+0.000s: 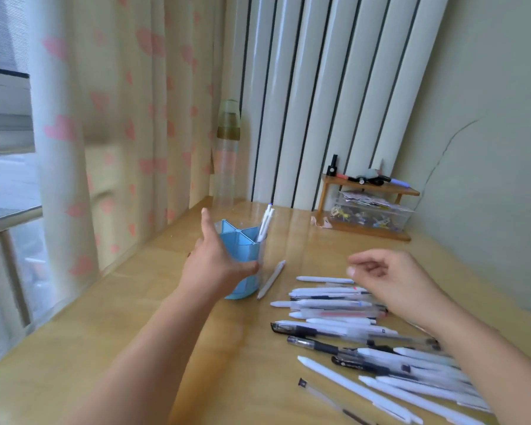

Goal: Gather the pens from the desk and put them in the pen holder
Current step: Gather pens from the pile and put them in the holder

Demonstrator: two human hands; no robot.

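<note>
— Bare-skinned left hand [215,265]: status?
— Spread wide, cupping the blue pen holder [242,259] on the wooden desk [135,348], thumb pressing its side.
— Right hand [390,280]?
— Loosely curled, holding nothing, hovering over the loose pens [350,326].
— Holder contents?
— White pens [265,223] are standing in one compartment; another pen [272,279] is lying beside it.

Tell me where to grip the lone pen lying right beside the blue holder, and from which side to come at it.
Pinch the lone pen at mid-barrel, coming from above and from its right side. It lies flat on the desk, angled, with its left side close against the pen holder, which the left hand is bracing. The right hand hovers empty over the pen pile, probably closest for the pick.
</note>
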